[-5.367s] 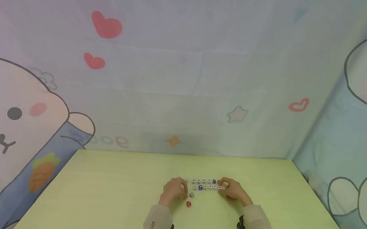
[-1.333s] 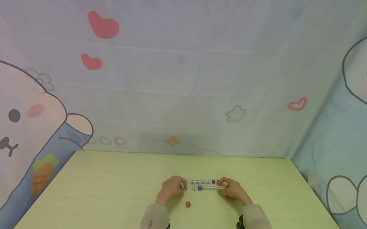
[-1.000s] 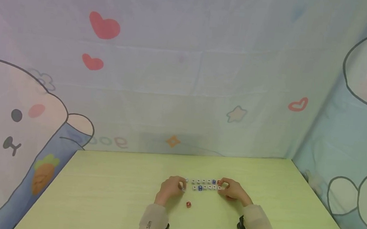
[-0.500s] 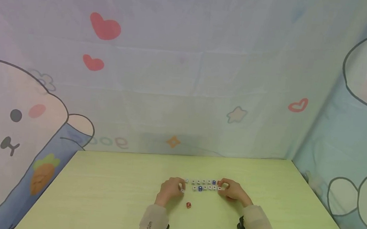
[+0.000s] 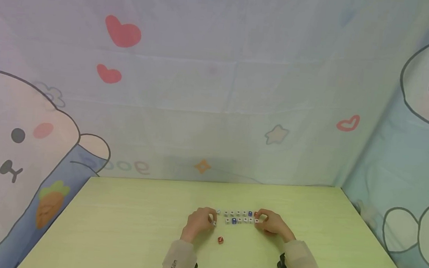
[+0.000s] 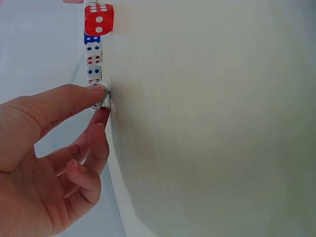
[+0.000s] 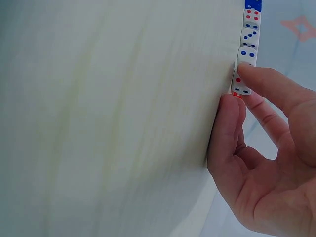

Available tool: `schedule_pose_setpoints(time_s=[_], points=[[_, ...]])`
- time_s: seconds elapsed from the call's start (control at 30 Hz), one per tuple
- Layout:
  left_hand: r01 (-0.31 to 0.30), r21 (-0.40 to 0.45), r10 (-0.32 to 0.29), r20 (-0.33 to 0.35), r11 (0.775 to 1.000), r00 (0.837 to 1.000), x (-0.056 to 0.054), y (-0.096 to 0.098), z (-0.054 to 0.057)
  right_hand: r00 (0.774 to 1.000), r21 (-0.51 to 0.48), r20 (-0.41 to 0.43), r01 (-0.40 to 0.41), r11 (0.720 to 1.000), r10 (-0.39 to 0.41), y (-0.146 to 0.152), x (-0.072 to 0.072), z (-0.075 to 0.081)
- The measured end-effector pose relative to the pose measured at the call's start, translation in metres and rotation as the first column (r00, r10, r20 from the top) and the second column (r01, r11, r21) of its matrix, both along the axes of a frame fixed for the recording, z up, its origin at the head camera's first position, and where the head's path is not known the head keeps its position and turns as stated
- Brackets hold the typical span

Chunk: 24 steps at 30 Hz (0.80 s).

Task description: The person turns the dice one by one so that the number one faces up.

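Observation:
Two short rows of small dice lie one behind the other on the table, a back row (image 5: 238,213) and a front row (image 5: 245,220), mostly white with a few blue and red. My left hand (image 5: 200,220) is at the left end of the rows, pinching a white die (image 6: 100,97) between thumb and fingertips. At the right end, my right hand (image 5: 272,222) has its thumb on the front row's last white die (image 7: 241,84) and its fingers curled round behind, by a partly hidden red die (image 7: 237,95).
Nearer the person, a loose red die (image 5: 220,240) lies on the pale yellow-green table (image 5: 133,229). A printed cloth (image 5: 171,104) hangs behind the table. Black wrist devices sit under both sleeves.
A white die that lay on the table beside the left hand is now in its fingers, and that hand has shifted slightly left. The right hand has stayed at the rows' right end.

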<state>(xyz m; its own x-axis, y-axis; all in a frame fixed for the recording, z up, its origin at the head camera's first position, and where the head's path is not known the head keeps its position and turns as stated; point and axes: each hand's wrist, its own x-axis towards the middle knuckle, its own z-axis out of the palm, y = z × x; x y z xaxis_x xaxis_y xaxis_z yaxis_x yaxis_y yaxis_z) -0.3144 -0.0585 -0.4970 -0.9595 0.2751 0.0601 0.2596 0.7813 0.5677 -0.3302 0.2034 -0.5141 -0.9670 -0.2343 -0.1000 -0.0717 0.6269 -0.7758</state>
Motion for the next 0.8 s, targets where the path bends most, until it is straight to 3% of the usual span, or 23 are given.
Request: schedule_pose_setpoints(time_s=[0.33, 0.8], points=[[-0.019, -0.002, 0.019, 0.007, 1.000, 1.000, 0.001, -0.002, 0.003, 1.000, 0.012, -0.008, 0.004, 1.000, -0.004, 0.000, -0.001, -0.001], [-0.044, 0.004, 0.044, -0.016, 0.999, 0.999, -0.013, 0.006, -0.005, 1.000, 0.026, -0.024, 0.006, 1.000, -0.005, 0.000, -0.004, -0.004]])
